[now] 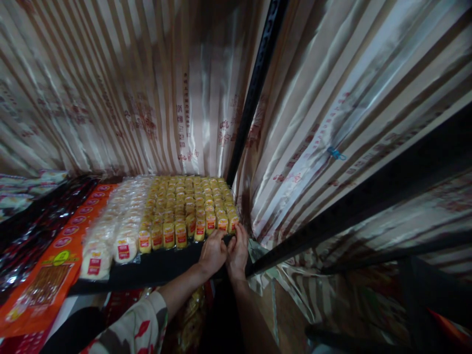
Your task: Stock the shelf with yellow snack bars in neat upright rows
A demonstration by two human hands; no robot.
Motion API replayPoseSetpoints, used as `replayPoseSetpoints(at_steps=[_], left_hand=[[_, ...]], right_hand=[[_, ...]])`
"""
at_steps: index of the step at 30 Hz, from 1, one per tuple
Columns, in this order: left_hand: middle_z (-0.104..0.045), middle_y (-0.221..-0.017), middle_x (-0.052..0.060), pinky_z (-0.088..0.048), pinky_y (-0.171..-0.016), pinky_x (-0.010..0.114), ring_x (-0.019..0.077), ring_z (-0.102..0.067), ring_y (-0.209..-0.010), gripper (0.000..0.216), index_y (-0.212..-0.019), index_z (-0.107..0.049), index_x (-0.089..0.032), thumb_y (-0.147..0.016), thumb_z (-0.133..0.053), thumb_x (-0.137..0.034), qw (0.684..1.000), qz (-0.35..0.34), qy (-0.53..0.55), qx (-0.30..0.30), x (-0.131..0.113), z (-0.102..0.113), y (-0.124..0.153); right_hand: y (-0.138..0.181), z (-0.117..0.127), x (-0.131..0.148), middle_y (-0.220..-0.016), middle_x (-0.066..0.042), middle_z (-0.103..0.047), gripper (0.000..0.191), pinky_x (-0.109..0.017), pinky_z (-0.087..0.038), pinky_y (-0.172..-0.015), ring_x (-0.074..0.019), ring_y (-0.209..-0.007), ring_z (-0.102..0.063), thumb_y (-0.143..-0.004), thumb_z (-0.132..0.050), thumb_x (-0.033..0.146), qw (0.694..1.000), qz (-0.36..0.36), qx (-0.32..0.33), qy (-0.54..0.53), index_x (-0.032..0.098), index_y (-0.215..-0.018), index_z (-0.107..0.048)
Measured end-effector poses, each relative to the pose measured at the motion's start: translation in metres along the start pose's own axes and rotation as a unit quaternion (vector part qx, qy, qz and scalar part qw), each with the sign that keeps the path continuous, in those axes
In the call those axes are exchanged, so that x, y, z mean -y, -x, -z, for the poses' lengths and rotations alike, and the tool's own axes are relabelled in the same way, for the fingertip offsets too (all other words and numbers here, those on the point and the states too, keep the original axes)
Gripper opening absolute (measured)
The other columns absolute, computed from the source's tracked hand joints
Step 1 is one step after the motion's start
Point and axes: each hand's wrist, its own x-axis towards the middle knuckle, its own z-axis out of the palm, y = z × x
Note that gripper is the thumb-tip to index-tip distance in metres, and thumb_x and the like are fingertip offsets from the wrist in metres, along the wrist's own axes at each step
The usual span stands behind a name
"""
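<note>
Left hand (213,253) and right hand (238,250) lay side by side, touching, at front right corner of black tray (155,269). Both hands were curled closed on tray's front edge, fingers over rim. Yellow packets (191,206) filled tray's right part in rows, nearest ones just beyond fingertips; white packets (118,231) filled left part. Orange snack bags (47,275) lay left of tray. Striped plastic curtain (332,123) hung behind and right.

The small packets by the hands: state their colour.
Yellow packets with red labels, seen in the head view; both hands touch the front row.
</note>
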Motion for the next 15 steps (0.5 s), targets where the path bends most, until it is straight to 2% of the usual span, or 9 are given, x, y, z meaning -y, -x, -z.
replayPoseSetpoints(at_steps=[8,15], left_hand=[[-0.061,-0.095,0.008,-0.046,-0.09,0.032,0.0161,-0.057,-0.092,0.036,-0.098,-0.057,-0.014,-0.072,-0.038,0.001,1.0,-0.011,-0.004,-0.006,0.0051,-0.0025,0.0003],[-0.062,-0.097,0.008,-0.045,-0.091,0.031,0.0163,-0.057,-0.094,0.037,-0.099,-0.059,-0.014,-0.073,-0.037,0.001,1.0,0.004,-0.013,-0.002,0.0026,-0.0003,0.0074]], right_hand=[[0.0003,-0.0012,-0.0052,-0.125,-0.014,-0.051,0.046,-0.044,-0.039,-0.102,-0.0196,-0.12,-0.045,-0.081,-0.029,0.011,1.0,0.01,0.009,-0.019,0.014,-0.121,-0.052],[0.0003,-0.0005,-0.0043,-0.128,-0.014,-0.049,0.044,-0.046,-0.039,-0.102,-0.0204,-0.122,-0.044,-0.083,-0.029,0.014,1.0,-0.007,-0.012,-0.024,0.014,-0.121,-0.052]])
